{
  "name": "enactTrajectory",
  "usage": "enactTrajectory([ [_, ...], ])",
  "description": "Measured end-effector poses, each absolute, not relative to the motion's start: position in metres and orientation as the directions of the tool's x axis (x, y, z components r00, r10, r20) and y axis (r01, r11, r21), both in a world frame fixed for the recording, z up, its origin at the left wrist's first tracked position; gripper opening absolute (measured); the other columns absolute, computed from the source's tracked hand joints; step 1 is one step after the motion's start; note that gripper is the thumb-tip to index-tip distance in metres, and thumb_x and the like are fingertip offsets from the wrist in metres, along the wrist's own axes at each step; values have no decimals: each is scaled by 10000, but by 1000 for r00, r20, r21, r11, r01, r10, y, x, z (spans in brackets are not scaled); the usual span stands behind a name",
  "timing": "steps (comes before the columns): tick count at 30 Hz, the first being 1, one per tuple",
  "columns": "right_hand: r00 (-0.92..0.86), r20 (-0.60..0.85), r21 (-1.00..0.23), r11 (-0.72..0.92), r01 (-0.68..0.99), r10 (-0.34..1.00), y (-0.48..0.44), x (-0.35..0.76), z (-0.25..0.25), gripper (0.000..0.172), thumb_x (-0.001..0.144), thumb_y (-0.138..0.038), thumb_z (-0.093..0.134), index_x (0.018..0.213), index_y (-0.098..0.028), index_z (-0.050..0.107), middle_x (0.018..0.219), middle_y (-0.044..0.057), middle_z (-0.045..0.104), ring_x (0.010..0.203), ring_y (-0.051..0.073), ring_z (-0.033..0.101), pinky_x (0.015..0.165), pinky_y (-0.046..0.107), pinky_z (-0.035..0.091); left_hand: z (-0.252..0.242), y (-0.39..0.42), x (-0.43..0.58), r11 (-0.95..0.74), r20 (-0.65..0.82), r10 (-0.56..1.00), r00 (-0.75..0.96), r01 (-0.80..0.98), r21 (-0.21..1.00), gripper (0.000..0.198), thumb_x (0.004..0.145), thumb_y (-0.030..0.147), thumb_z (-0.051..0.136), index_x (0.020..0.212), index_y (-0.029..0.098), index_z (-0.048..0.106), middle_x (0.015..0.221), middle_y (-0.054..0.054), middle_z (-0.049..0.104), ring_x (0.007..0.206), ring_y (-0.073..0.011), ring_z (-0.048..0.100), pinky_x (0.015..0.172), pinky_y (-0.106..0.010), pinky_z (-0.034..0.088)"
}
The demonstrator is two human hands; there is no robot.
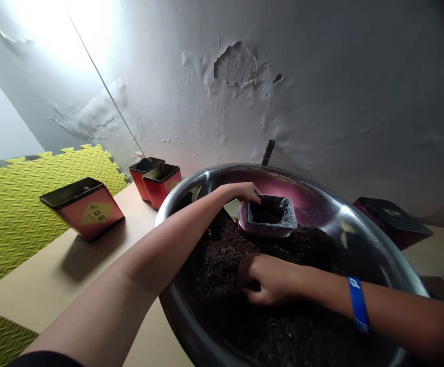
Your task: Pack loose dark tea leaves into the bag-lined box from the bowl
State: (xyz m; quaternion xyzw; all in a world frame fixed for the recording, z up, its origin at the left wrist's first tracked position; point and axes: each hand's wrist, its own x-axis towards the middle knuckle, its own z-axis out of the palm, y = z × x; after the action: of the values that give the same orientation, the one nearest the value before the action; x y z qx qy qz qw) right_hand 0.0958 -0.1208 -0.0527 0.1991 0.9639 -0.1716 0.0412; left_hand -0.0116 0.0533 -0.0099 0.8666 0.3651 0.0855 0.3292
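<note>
A large shiny metal bowl (pixel 363 224) holds a heap of dark, loose, twisted leaf-like material (pixel 222 260). Inside it, toward the back, stands a red box lined with a clear plastic bag (pixel 288 216), with dark material in it. My left hand (pixel 247 192) grips the box's left rear edge, fingers closed on it. In front of the box, my right hand (pixel 264 278) is down at the heap with its fingers curled; whatever is between them is too dark to make out. A blue band (pixel 358 305) circles my right wrist.
An open red tin (pixel 95 211) stands on the pale table (pixel 27 283) at left, with two more red tins (pixel 162 186) (pixel 136 176) behind. A dark box (pixel 393 219) lies right of the bowl. Yellow foam mats (pixel 11 214) and a peeling wall (pixel 168 92) lie beyond.
</note>
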Motion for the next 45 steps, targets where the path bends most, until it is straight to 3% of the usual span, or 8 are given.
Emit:
enactTrajectory([
  [10,-951,-110,-191,933,305,289,-135,128,-54,140,697,-237,490,596,-180,568,615,6,577,650,128,475,697,265,346,-13,58,-17,-535,-83,700,709,597,598,256,626,242,513,815,139,651,558,33,481,497,-77,392,482,-199,329],
  [17,-946,-151,-148,940,307,285,-133,154,-44,125,698,-246,498,630,-181,580,652,12,584,709,141,482,726,287,322,-13,60,-17,-545,-78,712,698,619,565,256,604,251,532,793,145,668,511,39,445,452,-69,361,441,-200,282],
  [31,-659,-205,287,688,667,724,-78,222,-31,268,755,-337,440,749,-184,659,722,70,636,646,185,565,614,292,352,-11,57,-13,-546,-63,708,703,602,583,201,616,212,530,739,117,658,524,31,473,470,-73,364,472,-213,300],
  [38,-423,-222,382,478,791,878,-65,232,-19,305,753,-317,421,776,-149,674,758,127,642,650,214,593,545,282,363,-12,57,-12,-532,-58,716,695,598,600,178,591,207,510,688,134,641,502,44,459,465,-72,373,467,-199,303],
  [45,-326,-233,453,399,797,916,-36,234,-4,313,721,-332,452,774,-130,684,782,156,647,661,237,597,549,300,375,-10,52,-12,-518,-51,733,678,606,603,187,597,206,499,693,122,635,510,38,455,473,-73,376,468,-196,310],
])
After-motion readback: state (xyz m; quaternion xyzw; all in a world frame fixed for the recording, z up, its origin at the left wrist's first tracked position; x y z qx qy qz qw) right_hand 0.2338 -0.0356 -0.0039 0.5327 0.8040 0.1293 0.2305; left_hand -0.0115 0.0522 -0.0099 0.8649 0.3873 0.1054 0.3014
